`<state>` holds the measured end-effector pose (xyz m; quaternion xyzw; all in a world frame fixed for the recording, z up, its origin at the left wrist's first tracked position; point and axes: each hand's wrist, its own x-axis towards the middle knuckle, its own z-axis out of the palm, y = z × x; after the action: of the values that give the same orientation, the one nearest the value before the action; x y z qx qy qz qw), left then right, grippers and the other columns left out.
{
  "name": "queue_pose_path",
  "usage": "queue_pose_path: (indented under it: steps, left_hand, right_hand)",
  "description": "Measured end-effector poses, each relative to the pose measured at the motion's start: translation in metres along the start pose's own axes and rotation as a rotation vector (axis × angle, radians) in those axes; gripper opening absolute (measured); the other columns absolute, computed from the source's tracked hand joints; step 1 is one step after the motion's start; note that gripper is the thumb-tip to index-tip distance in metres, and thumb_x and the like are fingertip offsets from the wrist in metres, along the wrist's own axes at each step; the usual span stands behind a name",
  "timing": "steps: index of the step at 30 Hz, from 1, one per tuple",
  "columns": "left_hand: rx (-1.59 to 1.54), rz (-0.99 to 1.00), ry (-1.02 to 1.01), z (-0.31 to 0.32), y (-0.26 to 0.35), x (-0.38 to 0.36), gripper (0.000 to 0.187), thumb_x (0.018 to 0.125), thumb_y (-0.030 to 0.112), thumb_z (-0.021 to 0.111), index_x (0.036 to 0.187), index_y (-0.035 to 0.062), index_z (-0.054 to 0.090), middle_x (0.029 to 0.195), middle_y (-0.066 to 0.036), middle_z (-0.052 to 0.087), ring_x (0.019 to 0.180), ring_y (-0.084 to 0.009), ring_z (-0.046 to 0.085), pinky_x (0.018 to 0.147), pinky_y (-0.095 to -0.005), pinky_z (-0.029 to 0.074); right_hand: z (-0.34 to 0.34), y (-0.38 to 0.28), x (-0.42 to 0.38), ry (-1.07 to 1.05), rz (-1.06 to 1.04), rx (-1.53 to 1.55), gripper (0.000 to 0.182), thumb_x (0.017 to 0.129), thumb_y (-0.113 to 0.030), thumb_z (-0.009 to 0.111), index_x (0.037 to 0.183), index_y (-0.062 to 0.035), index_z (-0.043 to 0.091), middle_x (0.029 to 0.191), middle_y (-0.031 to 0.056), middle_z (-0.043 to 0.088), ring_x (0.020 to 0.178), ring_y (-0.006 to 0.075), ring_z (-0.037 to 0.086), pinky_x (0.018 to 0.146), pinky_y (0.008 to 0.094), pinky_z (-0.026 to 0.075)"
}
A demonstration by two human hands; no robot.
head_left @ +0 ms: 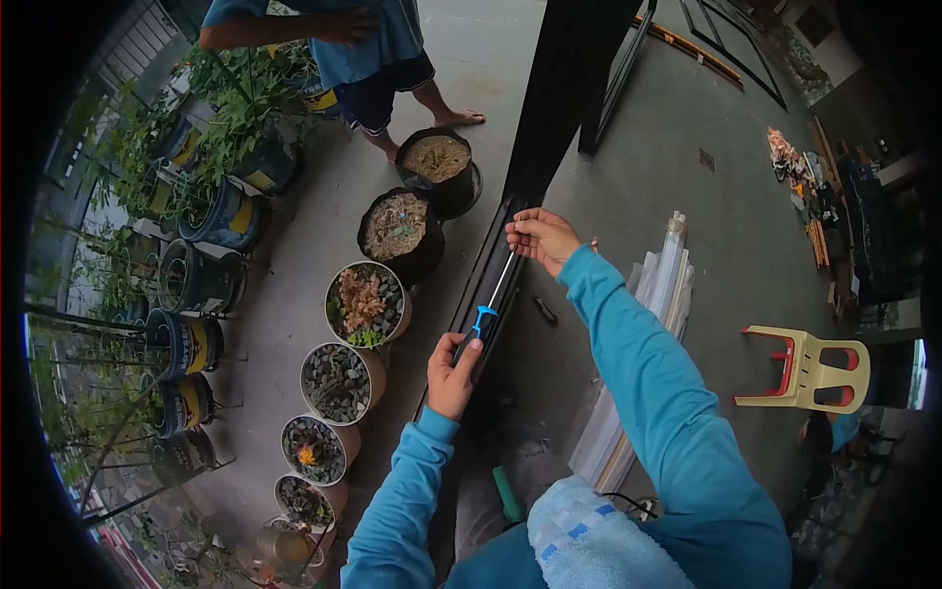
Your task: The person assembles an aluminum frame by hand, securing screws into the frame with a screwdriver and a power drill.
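I grip blue-handled tool [485,316] in left hand [451,375], right hand [542,238] pinches its tip over dark track [488,285]; left, pots: gravel pot [337,381], soil pot [397,228].

Your right hand [542,239] pinches the tip of the rod [500,283], hiding what the fingers grip there. Your left hand [451,375] covers the tool's blue handle [483,316] from below. The bystander [343,39] is cut off at the top edge, only shirt, arm and legs showing. The clutter [800,177] at far right is too small to identify. Your towel [589,540] runs off the bottom.
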<state>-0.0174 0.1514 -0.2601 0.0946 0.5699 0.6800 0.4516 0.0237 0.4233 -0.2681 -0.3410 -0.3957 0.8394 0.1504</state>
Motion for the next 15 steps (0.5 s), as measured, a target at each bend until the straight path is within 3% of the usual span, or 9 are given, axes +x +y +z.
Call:
queue_pose_path:
  steps: [1,4,8,12,15]
  left_hand:
    - [0.044,0.08,0.004,0.003,0.001,0.007,0.02,0.091,0.023,0.064,0.089,0.0069,0.053,0.071,0.006,0.051,0.059,-0.0006,0.042,0.05,-0.0181,0.031]
    - [-0.001,-0.024,0.033,0.007,0.005,0.023,0.02,0.091,0.023,0.064,0.088,0.0063,0.053,0.072,0.006,0.051,0.062,0.0,0.041,0.054,-0.0171,0.031]
    - [0.088,-0.02,0.052,0.004,-0.003,0.044,0.022,0.091,0.024,0.064,0.086,0.0051,0.053,0.072,0.006,0.048,0.067,-0.0012,0.04,0.06,-0.0187,0.034]
    - [0.209,0.071,0.052,0.006,-0.01,0.061,0.021,0.09,0.028,0.063,0.086,0.0099,0.054,0.068,0.008,0.047,0.056,-0.0005,0.039,0.049,-0.0188,0.028]
    - [0.182,0.041,0.078,0.013,-0.007,0.07,0.025,0.091,0.025,0.064,0.083,0.0047,0.053,0.073,0.006,0.048,0.068,-0.0027,0.04,0.06,-0.0196,0.034]
  right_hand:
    - [-0.002,0.005,0.005,-0.021,0.026,0.033,0.007,0.09,-0.006,0.056,0.097,-0.0059,0.055,0.093,0.0079,0.064,0.08,0.0151,0.062,0.074,0.0305,0.055]
    - [-0.011,0.012,0.018,-0.062,0.055,0.08,0.009,0.089,-0.007,0.057,0.097,-0.0067,0.055,0.094,0.0075,0.065,0.081,0.0147,0.062,0.074,0.0299,0.055]
    - [-0.016,0.014,0.032,-0.056,0.06,0.153,0.01,0.089,-0.006,0.058,0.098,-0.0072,0.055,0.096,0.0072,0.065,0.083,0.0137,0.061,0.075,0.0288,0.054]
    - [-0.023,0.018,0.046,-0.063,0.039,0.157,0.012,0.089,-0.007,0.058,0.102,-0.0076,0.057,0.099,0.0065,0.065,0.083,0.013,0.06,0.077,0.0292,0.052]
    - [-0.027,0.02,0.055,-0.065,0.032,0.17,0.012,0.09,-0.007,0.057,0.102,-0.0083,0.057,0.099,0.0056,0.065,0.085,0.0128,0.059,0.078,0.0289,0.051]
